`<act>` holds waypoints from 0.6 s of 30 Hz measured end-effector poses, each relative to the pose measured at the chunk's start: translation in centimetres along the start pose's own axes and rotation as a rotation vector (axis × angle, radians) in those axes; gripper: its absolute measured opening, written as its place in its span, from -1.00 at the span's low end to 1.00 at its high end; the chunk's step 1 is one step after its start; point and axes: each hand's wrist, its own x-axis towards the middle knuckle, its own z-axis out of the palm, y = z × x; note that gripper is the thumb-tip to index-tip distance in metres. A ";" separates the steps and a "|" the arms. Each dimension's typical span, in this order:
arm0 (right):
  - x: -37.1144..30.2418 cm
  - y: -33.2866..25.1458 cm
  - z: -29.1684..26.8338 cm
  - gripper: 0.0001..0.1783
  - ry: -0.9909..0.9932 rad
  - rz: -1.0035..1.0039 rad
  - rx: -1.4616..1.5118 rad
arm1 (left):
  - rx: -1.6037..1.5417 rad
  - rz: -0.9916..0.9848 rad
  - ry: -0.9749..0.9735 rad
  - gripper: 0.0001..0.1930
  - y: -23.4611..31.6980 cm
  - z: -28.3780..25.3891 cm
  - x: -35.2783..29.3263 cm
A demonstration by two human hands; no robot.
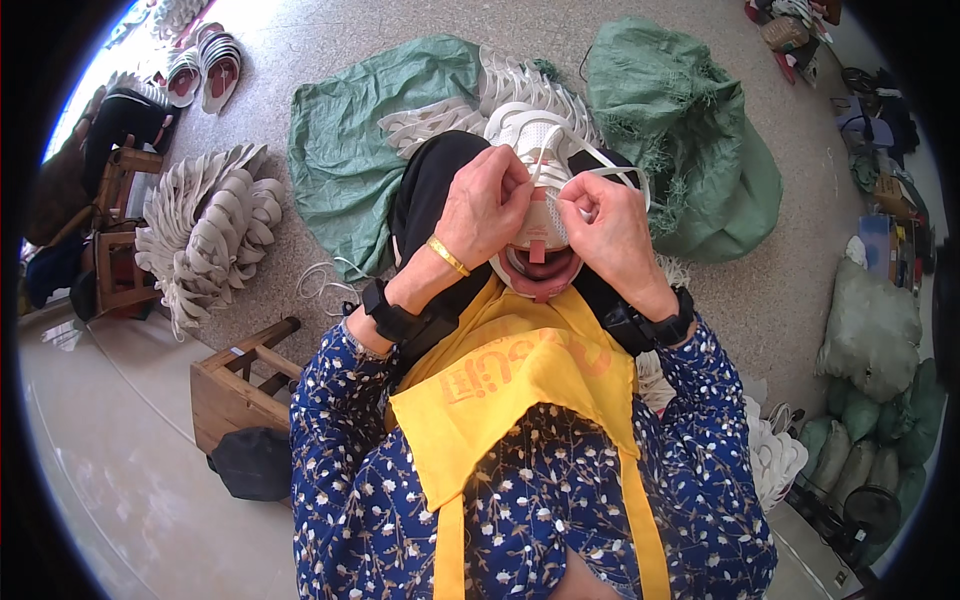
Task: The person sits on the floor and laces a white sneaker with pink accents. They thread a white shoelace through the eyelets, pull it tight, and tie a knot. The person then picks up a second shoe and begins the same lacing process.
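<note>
A white sneaker [540,140] with a pink lining rests on my lap, toe pointing away from me. My left hand [482,208], with a gold bangle at the wrist, pinches a white lace [612,172] at the shoe's eyelets. My right hand [612,232] grips the shoe's tongue and the same lace from the other side. The lace loops out to the right of the shoe. A black band sits on each wrist, and a yellow apron [520,385] covers my lap.
Stacks of white shoe uppers [210,225] lie on the floor at left and on a green sack [345,150] ahead. A stuffed green sack [690,130] stands at right. A wooden stool [240,385] is by my left knee, more white shoes [775,455] at right.
</note>
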 end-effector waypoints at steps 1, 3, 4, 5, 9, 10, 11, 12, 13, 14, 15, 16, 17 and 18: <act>-0.1 -0.1 0.2 -0.95 0.028 -0.084 -0.060 | -0.003 -0.006 0.000 -0.84 0.1 0.0 0.0; -0.3 -0.3 0.6 -0.95 0.057 -0.148 -0.100 | -0.002 -0.023 -0.013 -0.85 0.2 -0.1 0.0; -0.4 -0.4 0.9 -0.95 0.059 -0.127 -0.081 | -0.002 -0.032 -0.019 -0.85 0.2 -0.1 0.0; -0.5 -0.5 1.0 -0.94 0.061 -0.107 -0.062 | -0.004 -0.025 -0.010 -0.85 0.0 -0.1 0.0; 0.7 2.6 1.7 -0.88 -0.046 0.120 0.308 | -0.010 -0.007 0.011 -0.84 -0.3 0.0 -0.1; 0.8 2.9 1.8 -0.86 -0.066 0.153 0.386 | -0.010 -0.007 0.013 -0.84 -0.2 0.0 -0.1; 0.9 3.1 1.8 -0.84 -0.086 0.185 0.465 | -0.015 -0.020 0.008 -0.87 -0.2 -0.1 -0.1; 1.1 2.9 1.6 -0.85 -0.106 0.250 0.527 | -0.022 -0.033 0.002 -0.89 0.0 -0.2 -0.1; 1.3 2.5 1.3 -0.86 -0.126 0.316 0.589 | -0.029 -0.046 -0.004 -0.91 0.2 -0.4 -0.1; 1.4 2.2 1.1 -0.86 -0.146 0.382 0.650 | -0.024 -0.043 0.009 -0.92 0.5 -0.5 -0.1; 1.6 2.1 1.0 -0.87 -0.173 0.418 0.666 | -0.018 -0.041 0.023 -0.92 0.8 -0.5 -0.1; 1.8 2.0 0.8 -0.87 -0.200 0.455 0.682 | -0.012 -0.038 0.038 -0.93 1.0 -0.6 -0.1; 1.9 2.0 0.7 -0.88 -0.226 0.492 0.697 | 0.017 0.003 0.048 -0.94 0.9 -0.4 -0.1; 2.1 1.8 0.5 -0.88 -0.247 0.499 0.691 | 0.048 0.044 0.057 -0.94 0.7 -0.2 -0.3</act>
